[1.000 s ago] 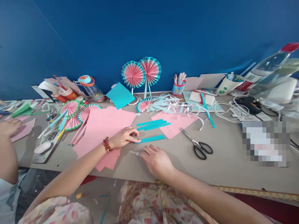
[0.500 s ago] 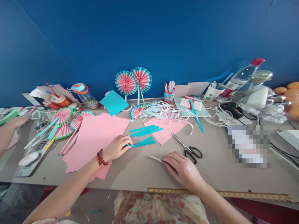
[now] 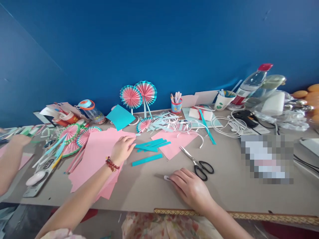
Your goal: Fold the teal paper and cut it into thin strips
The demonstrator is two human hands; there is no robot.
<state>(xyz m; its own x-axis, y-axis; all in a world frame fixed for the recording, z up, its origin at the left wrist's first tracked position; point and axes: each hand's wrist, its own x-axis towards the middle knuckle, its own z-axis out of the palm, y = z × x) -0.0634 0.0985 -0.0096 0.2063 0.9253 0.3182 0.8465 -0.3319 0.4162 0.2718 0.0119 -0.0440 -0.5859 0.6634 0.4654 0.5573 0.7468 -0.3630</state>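
Note:
My left hand [image 3: 122,148] rests over the right edge of the pink paper [image 3: 93,152], its fingers stretched out. The fingertips are at the left ends of several overlapping blue paper strips [image 3: 153,145]; whether they touch is hard to tell. A single blue strip [image 3: 147,160] lies apart, nearer to me. My right hand [image 3: 190,187] is closed around a slim tool with a pale tip [image 3: 166,178], low over the table; the palm hides most of it. Black-handled scissors [image 3: 197,163] lie partly open just beyond that hand, beside a pink sheet [image 3: 170,146].
Two pleated paper fans [image 3: 146,93] stand against the blue wall, behind a heap of paper scraps [image 3: 165,122]. A pen cup [image 3: 176,106], white cable [image 3: 228,126] and bottle [image 3: 251,86] line the back. Another person's arm [image 3: 12,159] reaches in at left.
My left hand has moved up and left, letting go of a blue strip that now lies alone. My right hand still holds the tool, its pale tip showing less. The view has shifted slightly.

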